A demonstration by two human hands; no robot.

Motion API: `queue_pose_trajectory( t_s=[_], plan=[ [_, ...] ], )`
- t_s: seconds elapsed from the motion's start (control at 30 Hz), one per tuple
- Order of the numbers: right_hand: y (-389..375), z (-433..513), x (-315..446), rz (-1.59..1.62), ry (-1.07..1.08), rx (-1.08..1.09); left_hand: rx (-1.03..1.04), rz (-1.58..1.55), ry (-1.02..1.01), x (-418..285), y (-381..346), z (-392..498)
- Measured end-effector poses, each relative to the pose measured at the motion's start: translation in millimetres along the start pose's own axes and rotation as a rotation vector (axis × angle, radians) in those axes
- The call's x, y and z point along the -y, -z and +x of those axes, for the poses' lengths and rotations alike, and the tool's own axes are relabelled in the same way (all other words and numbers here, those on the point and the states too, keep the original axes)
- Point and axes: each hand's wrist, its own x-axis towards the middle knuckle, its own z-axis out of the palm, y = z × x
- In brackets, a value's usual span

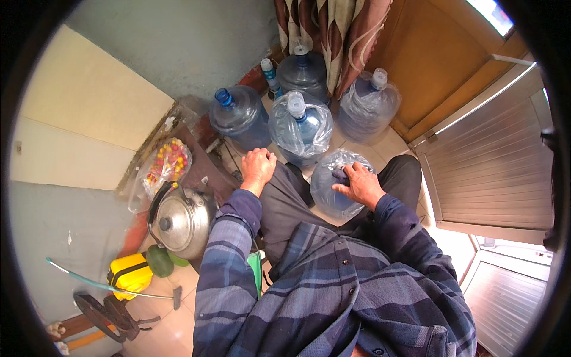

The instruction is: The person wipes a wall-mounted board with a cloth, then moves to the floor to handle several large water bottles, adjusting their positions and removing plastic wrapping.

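Observation:
My right hand (359,184) grips a bunched dark cloth (341,176) against the top of a large blue-tinted plastic water jug (331,197). This jug stands between my legs with a clear plastic bag around it, and my hand and the cloth hide its neck. My left hand (258,168) rests on my left knee, its fingertips out of sight. Just ahead stands another bagged water jug (301,129) with a whitish cap. To its left is an unbagged jug (241,116) with a blue neck.
Farther back are a jug (302,73) by the curtain (332,40) and a bagged jug (368,107). A spray can (269,73) stands near the wall. On my left are a metal kettle (183,221), a bag of colourful balls (167,163) and a yellow case (131,274). A door panel (486,156) borders my right.

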Motion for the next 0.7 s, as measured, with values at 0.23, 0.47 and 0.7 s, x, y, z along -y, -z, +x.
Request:
queue_pose_trajectory(
  t_s=[0.23,0.47,0.7],
  plan=[
    [-3,-4,-21,0.207,-0.067,0.010,-0.031,0.014,-0.045,2,-6,-1],
    [-8,10,-50,0.376,0.095,-0.044,-0.006,0.033,-0.059,-3,-5,5],
    [-11,15,-66,0.507,0.143,-0.018,0.015,0.050,-0.038,-3,-9,12]
  ],
)
